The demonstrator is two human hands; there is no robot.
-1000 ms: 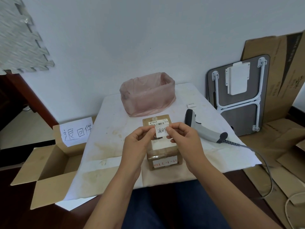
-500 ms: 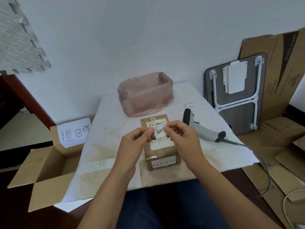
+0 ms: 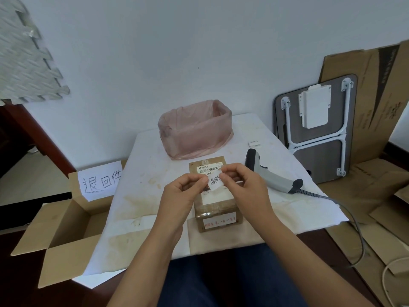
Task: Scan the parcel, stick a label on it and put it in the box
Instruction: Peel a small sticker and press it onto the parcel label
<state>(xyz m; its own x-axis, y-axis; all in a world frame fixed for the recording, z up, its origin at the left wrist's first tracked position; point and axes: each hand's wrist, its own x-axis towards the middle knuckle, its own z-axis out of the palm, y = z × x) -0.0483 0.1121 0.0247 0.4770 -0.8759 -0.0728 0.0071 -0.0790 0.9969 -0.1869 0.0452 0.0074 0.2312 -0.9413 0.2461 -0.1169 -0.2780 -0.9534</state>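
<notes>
A small brown parcel (image 3: 215, 207) with a barcode sticker on top stands on the white table (image 3: 152, 173). Just above it I hold a small white label (image 3: 215, 180) with handwritten characters. My left hand (image 3: 181, 196) pinches its left edge and my right hand (image 3: 245, 187) pinches its right edge. The label is tilted and slightly curled, and hides part of the parcel's top. A grey barcode scanner (image 3: 270, 173) lies to the right of the parcel. An open cardboard box (image 3: 55, 227) with a handwritten sign sits on the floor at the left.
A bin lined with a pink bag (image 3: 194, 129) stands behind the parcel. A small white pad (image 3: 254, 142) lies near the scanner's head. The scanner's cable (image 3: 354, 222) trails off the right edge. A folded table (image 3: 314, 129) and flat cardboard (image 3: 376, 103) lean against the wall.
The label has tilted and curled between my fingers, and its right end has lifted. Both hands stay over the parcel.
</notes>
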